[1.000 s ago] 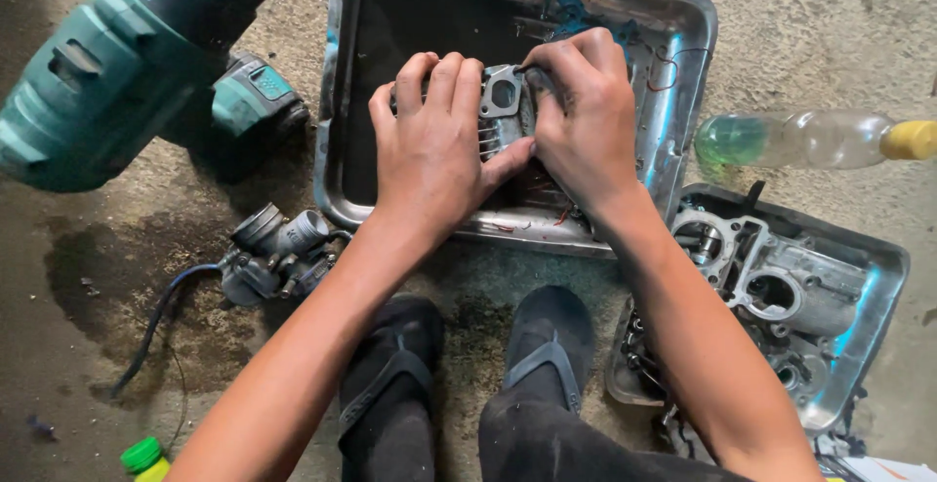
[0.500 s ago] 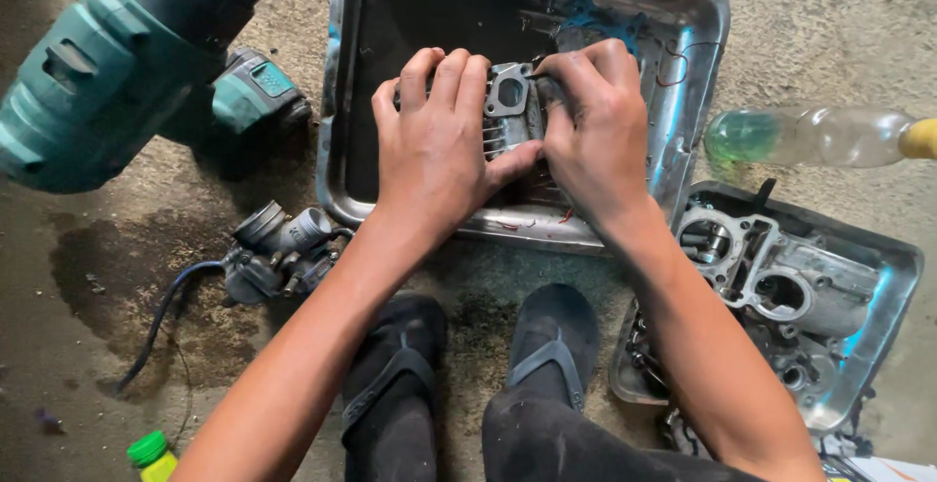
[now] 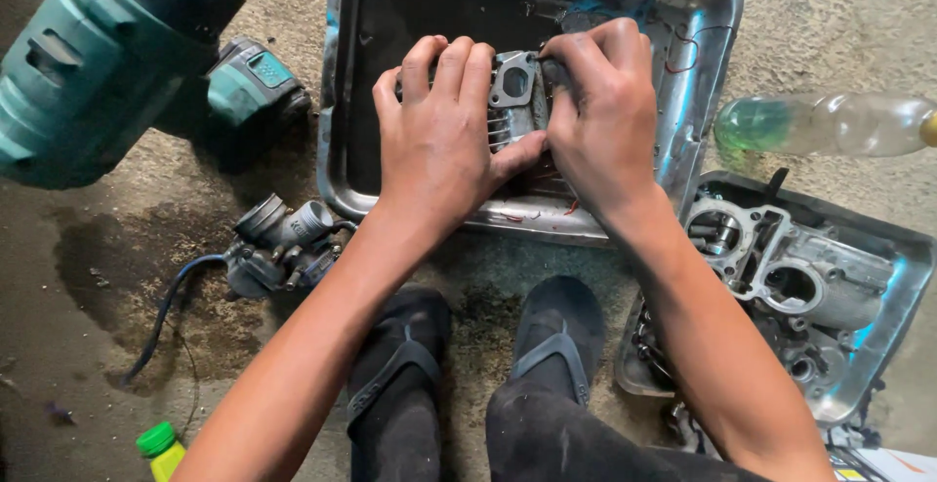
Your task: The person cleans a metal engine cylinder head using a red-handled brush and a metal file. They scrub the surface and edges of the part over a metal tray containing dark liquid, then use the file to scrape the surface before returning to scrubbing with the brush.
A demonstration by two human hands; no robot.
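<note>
Both hands hold a small grey finned metal engine part (image 3: 512,97) over a steel tray (image 3: 337,150). My left hand (image 3: 439,140) wraps around its left side, thumb under it. From the right, my right hand (image 3: 605,116) grips the part, fingers curled on its top edge. A square flange with a round hole faces up between the hands. Most of the part is hidden under the fingers.
A teal power tool (image 3: 88,72) lies at the top left. A carburettor with a hose (image 3: 278,243) sits on the stained concrete. A second tray with engine castings (image 3: 781,277) is at right, a plastic bottle (image 3: 830,126) above it. My black-sandalled feet (image 3: 468,365) are below.
The hands and the part have shifted slightly within the tray; the right fingers have moved along the part's top edge. Both hands keep their grip.
</note>
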